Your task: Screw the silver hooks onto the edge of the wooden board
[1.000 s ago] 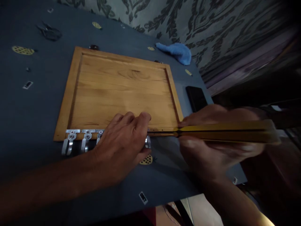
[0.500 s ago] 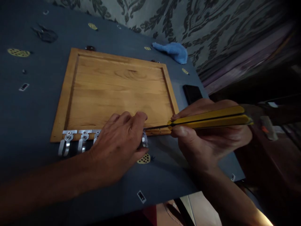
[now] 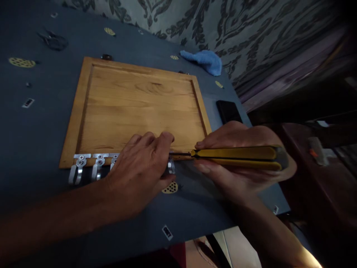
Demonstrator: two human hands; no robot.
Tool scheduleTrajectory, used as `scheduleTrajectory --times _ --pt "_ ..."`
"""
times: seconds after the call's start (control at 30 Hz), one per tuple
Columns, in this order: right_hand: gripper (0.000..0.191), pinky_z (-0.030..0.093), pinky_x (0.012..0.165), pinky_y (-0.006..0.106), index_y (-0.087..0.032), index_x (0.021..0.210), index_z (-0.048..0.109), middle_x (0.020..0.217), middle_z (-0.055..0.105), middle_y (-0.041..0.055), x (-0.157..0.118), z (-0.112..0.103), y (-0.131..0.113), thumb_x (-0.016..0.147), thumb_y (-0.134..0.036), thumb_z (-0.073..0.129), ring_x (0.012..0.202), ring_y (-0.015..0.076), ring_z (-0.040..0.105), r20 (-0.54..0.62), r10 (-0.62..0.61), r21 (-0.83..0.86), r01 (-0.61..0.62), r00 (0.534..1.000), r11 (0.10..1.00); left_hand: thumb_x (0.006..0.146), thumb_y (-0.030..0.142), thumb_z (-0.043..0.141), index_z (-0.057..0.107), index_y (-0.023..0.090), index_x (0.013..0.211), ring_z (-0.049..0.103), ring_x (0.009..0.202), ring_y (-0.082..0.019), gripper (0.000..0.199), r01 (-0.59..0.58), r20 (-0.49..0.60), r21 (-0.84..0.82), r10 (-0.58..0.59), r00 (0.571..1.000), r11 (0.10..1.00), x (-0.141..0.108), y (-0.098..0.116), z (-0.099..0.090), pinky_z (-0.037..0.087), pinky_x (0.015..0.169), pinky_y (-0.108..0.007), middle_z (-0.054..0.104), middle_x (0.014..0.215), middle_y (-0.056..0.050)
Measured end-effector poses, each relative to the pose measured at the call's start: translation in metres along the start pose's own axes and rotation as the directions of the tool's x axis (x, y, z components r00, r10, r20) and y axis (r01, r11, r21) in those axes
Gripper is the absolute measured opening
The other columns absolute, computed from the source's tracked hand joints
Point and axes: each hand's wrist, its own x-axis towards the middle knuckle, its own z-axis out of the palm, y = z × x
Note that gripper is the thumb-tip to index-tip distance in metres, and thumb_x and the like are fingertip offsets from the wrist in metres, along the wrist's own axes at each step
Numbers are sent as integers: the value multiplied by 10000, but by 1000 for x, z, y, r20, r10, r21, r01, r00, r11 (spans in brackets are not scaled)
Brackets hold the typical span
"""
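A framed wooden panel (image 3: 142, 108) lies flat, with a metal hook rail (image 3: 83, 156) along its near edge. The rail carries several silver hooks fixed with cross-head screws. My left hand (image 3: 142, 171) is closed over the rail's right part, fingers bent and thumb beside a hook, hiding the middle hooks. A screwdriver (image 3: 237, 153) with a yellow and black handle is gripped in my right hand (image 3: 237, 175). Its shaft points left, low along the panel's near edge, toward the rail end by my left fingers. The tip is hidden there.
The blue-grey patterned tabletop (image 3: 36, 134) bears pliers (image 3: 54, 40) at far left, a blue cloth (image 3: 205, 61) by the patterned curtain (image 3: 178, 18), and a dark flat phone-like object (image 3: 228, 111) right of the panel. Small dark hardware (image 3: 106, 57) sits at the panel's far edge.
My right hand has turned the screwdriver and lowered its handle end, so the handle lies more level and slightly further left. My left hand has stayed in place.
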Motion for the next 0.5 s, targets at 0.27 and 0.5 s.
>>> scheduleTrajectory --times 0.27,0.5 --pt "187 599 712 306 -248 1038 764 954 761 19 10 -12 1 853 -220 759 851 177 696 225 116 139 -149 967 979 771 273 742 433 204 1144 623 954 -267 489 19 14 -23 -19 1000 1000 1 0 1 480 807 -394 679 992 -41" --pt "132 590 594 258 -224 940 797 907 768 26 12 -16 -1 842 -310 774 704 141 693 261 217 216 -277 940 936 762 274 771 435 200 1127 623 902 -261 502 9 6 3 -9 1000 1000 2 1 1 478 776 -385 676 946 -33"
